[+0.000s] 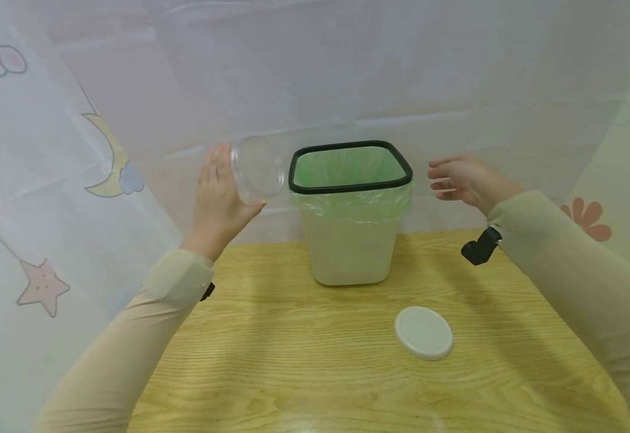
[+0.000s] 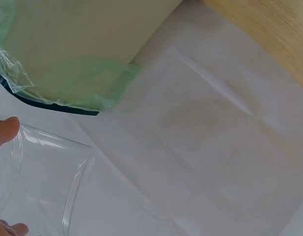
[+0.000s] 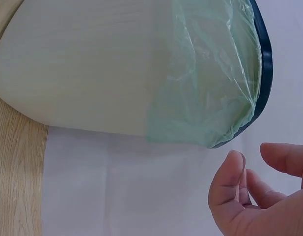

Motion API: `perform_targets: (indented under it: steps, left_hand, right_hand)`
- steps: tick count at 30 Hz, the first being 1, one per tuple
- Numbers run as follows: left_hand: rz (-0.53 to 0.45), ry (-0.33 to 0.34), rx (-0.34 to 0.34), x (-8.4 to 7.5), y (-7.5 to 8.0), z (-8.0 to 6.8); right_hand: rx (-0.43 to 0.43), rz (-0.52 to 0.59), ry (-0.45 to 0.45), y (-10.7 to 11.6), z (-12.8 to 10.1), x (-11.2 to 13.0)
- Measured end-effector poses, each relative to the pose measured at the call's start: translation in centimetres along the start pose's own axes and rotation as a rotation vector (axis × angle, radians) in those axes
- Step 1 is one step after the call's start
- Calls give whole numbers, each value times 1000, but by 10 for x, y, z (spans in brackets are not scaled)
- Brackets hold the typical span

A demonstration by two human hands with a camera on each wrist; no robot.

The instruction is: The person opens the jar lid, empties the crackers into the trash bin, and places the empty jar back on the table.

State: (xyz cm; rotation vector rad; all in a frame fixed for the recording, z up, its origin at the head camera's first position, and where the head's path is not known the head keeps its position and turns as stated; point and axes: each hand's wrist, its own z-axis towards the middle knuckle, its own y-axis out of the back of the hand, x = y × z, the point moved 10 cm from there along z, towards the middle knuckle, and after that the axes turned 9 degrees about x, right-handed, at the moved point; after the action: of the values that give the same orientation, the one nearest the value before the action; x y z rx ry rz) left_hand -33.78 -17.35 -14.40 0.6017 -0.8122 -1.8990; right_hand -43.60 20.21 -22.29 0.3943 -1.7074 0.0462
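Observation:
My left hand (image 1: 219, 201) holds a clear plastic jar (image 1: 259, 165) tipped on its side, left of the bin and at about rim height. In the left wrist view, the thumb and fingertips grip opposite sides of the jar (image 2: 48, 177), which looks empty. A pale trash bin (image 1: 349, 246) stands upright, lined with a green bag (image 1: 355, 204) under a black rim (image 1: 349, 189). To the right of that rim hovers my right hand (image 1: 469, 180), fingers loosely bent and holding nothing. On the table lies a round white lid (image 1: 423, 332), in front of the bin and to its right.
The wooden table (image 1: 293, 361) carries the bin near its back edge. Behind it hangs a pale cloth backdrop (image 1: 304, 72), with printed cartoon shapes such as a moon (image 1: 110, 159) and a star (image 1: 44, 287) at the left.

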Motion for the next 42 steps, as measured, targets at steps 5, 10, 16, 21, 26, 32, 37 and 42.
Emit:
perform_targets:
  steps: [5,10,16,21,26,32,37,42]
  left_hand:
    - [-17,2,-14,-2,0,-7]
    - [-36,15,-20,-3,-2,-15]
    - [-80,46,-14,-1,-5,-23]
    - [-102,55,-18,-1,-5,-28]
    - [-136,69,-40,0,-3,-32]
    - [-173,100,-55,1,-3,-38]
    - [-191,116,-58,1,-6,-43]
    - [-206,120,-70,1,-8,-48]
  right_hand:
    - [-28,-35,10,1,-6,0]
    - [-50,-65,19,2,-12,0]
    - [-65,-91,31,2,-16,-2]
    - [-68,-105,46,2,-18,-3]
    - [-65,-128,56,3,-21,-5]
    - [-62,-153,74,1,-23,-9]
    - [-47,-192,81,-2,-25,-13]
    - [-44,-210,95,-3,-27,-14]
